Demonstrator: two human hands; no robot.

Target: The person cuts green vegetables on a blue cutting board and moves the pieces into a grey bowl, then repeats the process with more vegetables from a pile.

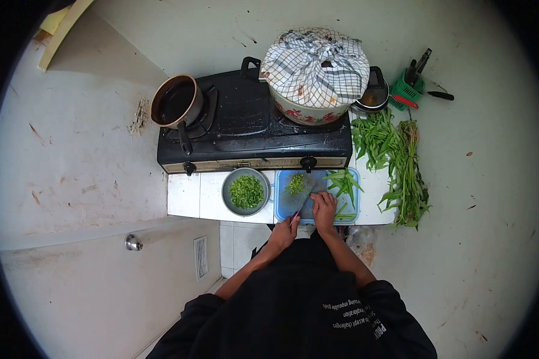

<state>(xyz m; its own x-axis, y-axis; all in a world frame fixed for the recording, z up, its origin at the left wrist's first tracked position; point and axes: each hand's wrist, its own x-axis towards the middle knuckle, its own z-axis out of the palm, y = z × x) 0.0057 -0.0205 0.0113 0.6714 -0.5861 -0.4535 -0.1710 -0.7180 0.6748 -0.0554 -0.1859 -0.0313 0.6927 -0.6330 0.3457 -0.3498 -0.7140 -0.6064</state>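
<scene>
My left hand [284,234] is wrapped around the handle of a knife [304,200], whose blade points up and right over a blue cutting board [279,203]. Close to the blade, my right hand [324,210] rests on the board with its fingers curled; what lies under them is hidden. Chopped greens [296,183] form a small pile at the board's upper left. Green leaves [343,181] lie at its upper right, and a few cut stems [341,212] are beside my right hand. A grey bowl [226,194] of chopped greens stands left of the board.
A black gas stove [239,140] stands behind the board, carrying a saucepan [187,113] and a large cloth-covered pot [310,107]. Long leafy greens [408,173] lie on the right of the white tiled counter [208,194]. A green basket [406,93] holds utensils near the wall.
</scene>
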